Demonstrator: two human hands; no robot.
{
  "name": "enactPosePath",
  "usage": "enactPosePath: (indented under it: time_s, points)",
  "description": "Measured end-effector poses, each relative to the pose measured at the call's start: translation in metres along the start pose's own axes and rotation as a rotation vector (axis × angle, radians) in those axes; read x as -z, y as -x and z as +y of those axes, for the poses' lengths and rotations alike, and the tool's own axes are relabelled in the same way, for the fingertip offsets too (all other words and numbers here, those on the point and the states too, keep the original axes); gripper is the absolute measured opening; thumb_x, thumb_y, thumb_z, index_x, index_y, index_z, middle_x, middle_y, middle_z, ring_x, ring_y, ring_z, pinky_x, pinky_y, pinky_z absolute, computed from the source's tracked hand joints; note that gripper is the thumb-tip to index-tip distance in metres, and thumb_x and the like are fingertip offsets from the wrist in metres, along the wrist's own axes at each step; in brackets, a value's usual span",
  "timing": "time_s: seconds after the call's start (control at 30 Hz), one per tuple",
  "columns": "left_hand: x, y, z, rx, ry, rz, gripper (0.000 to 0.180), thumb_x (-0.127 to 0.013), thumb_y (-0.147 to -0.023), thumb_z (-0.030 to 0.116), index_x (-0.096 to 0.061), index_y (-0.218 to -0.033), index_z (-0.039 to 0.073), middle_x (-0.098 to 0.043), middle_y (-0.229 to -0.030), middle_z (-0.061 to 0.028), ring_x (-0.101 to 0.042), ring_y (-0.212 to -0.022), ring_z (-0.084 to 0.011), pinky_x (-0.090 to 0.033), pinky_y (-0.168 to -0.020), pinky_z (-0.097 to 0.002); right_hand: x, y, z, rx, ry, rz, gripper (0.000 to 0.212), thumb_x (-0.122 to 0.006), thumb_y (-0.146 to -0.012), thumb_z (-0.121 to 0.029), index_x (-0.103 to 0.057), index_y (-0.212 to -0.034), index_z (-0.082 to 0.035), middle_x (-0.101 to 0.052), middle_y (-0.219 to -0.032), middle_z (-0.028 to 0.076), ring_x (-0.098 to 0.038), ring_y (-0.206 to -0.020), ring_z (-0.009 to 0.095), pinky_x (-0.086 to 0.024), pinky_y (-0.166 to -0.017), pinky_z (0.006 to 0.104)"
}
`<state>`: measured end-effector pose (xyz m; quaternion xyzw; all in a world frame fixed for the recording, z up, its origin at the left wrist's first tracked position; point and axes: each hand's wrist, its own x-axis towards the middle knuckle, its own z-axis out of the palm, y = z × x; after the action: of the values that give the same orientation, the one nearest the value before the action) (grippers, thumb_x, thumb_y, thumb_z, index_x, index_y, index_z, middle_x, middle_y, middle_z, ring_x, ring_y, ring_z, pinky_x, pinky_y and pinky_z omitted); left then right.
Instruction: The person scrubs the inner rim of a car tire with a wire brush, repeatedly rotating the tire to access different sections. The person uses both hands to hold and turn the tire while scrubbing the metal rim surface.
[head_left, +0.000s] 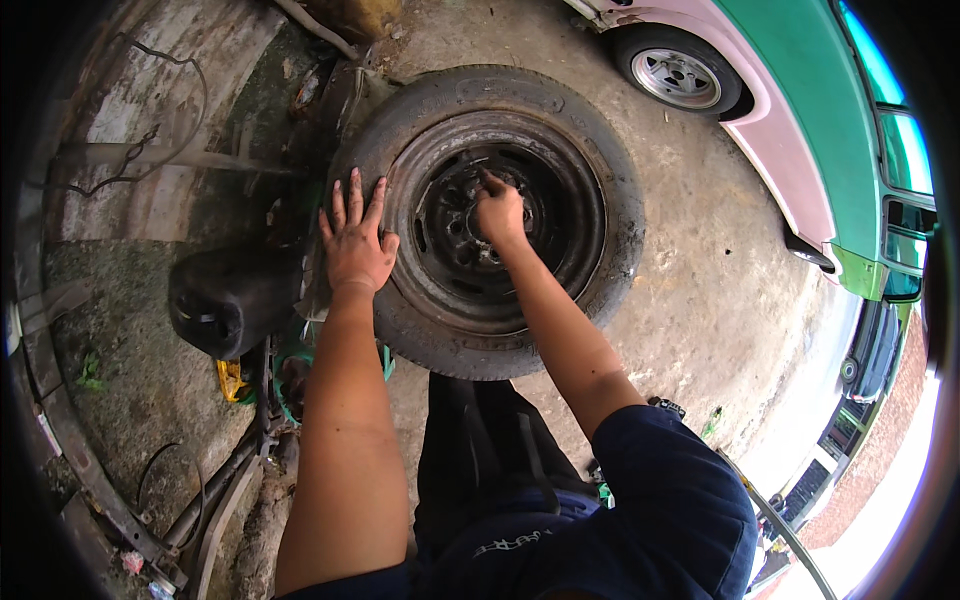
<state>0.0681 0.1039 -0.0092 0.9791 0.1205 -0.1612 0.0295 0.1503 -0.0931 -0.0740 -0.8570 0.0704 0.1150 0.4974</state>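
Wire (137,150) bends in a loop across a pale, weathered panel (180,95) at the far left. To the right of it, a black rounded object (235,305) sits near the tyre's left edge, with a small yellow item (232,380) below it; this side is crowded, and the black object takes up much of the room near the left wrist.

The left hand (357,240) lies spread wide, palm down and fingers fanned, on the left sidewall of the tyre (612,220). The tyre is in the middle of the view, its face turned toward the camera and its lower edge in front of the dark trousers (490,430). Inside it sits a dark steel wheel (565,180), its round lip just right of the left thumb.

The right hand (500,212) is over the wheel's centre, narrow, index finger extended and the others curled; I cannot tell whether it holds something small. Its forearm crosses the lower right edge of the tyre.

Farther right, a broad stretch of concrete floor (690,280) gives open room between the tyre and a pink and green vehicle (800,150), whose front wheel (678,78) stands nearest the tyre's upper right edge. A dark car (872,350) is well apart, at the far right.
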Motion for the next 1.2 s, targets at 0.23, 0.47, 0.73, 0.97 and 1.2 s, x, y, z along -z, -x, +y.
enactPosePath:
  time_s: [0.23, 0.47, 0.73, 0.97, 1.2]
  points:
    - [0.0, 0.0, 0.001, -0.003, -0.036, 0.009, 0.082, -0.061, -0.087, 0.034, -0.018, -0.157, 0.036, -0.002, -0.167, 0.0007, -0.008, -0.152, -0.028, -0.013, -0.121, -0.0533, -0.021, 0.017, 0.012, -0.014, -0.007, -0.127, 0.035, -0.06, -0.09, -0.012, -0.066, -0.122, -0.002, -0.066, -0.111, 0.027, -0.063, -0.11, 0.039, -0.049, -0.095, 0.0398]
    - [-0.003, 0.0, 0.0, -0.012, -0.009, 0.035, 0.082, -0.06, -0.086, 0.032, -0.018, -0.157, 0.036, -0.002, -0.167, 0.0004, -0.008, -0.152, -0.0287, -0.013, -0.121, -0.0536, -0.011, 0.011, 0.01, 0.023, -0.012, -0.128, 0.035, -0.06, -0.09, -0.012, -0.066, -0.124, -0.005, -0.066, -0.109, 0.027, -0.063, -0.107, 0.04, -0.049, -0.095, 0.042]
    - [-0.003, 0.002, -0.001, -0.029, 0.013, 0.063, 0.078, -0.054, -0.087, 0.024, -0.022, -0.156, 0.034, -0.006, -0.166, -0.0009, -0.01, -0.152, -0.0302, -0.016, -0.121, -0.0544, 0.003, 0.008, 0.012, 0.124, 0.046, -0.215, 0.036, -0.06, -0.09, -0.012, -0.065, -0.125, -0.01, -0.065, -0.106, 0.026, -0.063, -0.101, 0.042, -0.051, -0.087, 0.0433]
    - [-0.003, 0.001, -0.002, -0.03, -0.001, 0.06, 0.078, -0.054, -0.087, 0.025, -0.02, -0.157, 0.035, -0.004, -0.167, -0.0002, -0.01, -0.152, -0.0303, -0.016, -0.121, -0.0543, 0.005, 0.032, 0.009, 0.204, 0.559, -0.714, 0.044, -0.054, -0.088, -0.015, -0.065, -0.129, -0.026, -0.069, -0.105, 0.02, -0.066, -0.099, 0.039, -0.053, -0.089, 0.0462]
    - [-0.001, 0.001, -0.002, -0.023, 0.002, 0.042, 0.078, -0.055, -0.087, 0.025, -0.021, -0.156, 0.035, -0.005, -0.166, 0.0001, -0.011, -0.152, -0.0293, -0.016, -0.121, -0.0533, 0.005, 0.004, 0.022, 0.211, 0.317, -0.665, 0.041, -0.063, -0.086, -0.017, -0.066, -0.127, -0.015, -0.067, -0.112, 0.022, -0.065, -0.105, 0.039, -0.052, -0.092, 0.0438]
